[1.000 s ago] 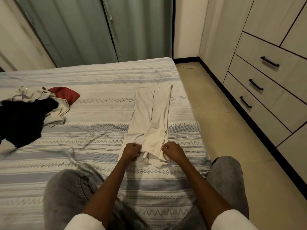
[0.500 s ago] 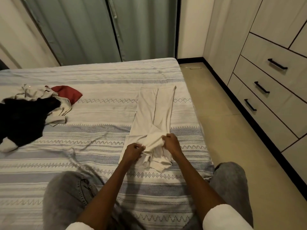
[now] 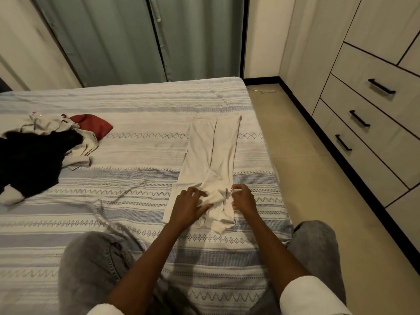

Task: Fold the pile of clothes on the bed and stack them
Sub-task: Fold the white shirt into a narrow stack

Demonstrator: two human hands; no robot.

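Observation:
A cream garment, folded into a long narrow strip, lies lengthwise on the right side of the striped bed. My left hand rests flat on its near end with fingers spread. My right hand pinches the garment's right edge beside it. The unfolded pile sits at the bed's left: a black garment, a cream striped piece and a red one, tangled together.
My knees in grey jeans rest on the bed's near edge. Tiled floor runs along the bed's right side, bounded by a drawer unit with black handles. Green curtains hang behind the bed.
Both hands moved a little up the garment's near end. My left hand went from gripping the cloth to lying flat; my right shifted to the right edge.

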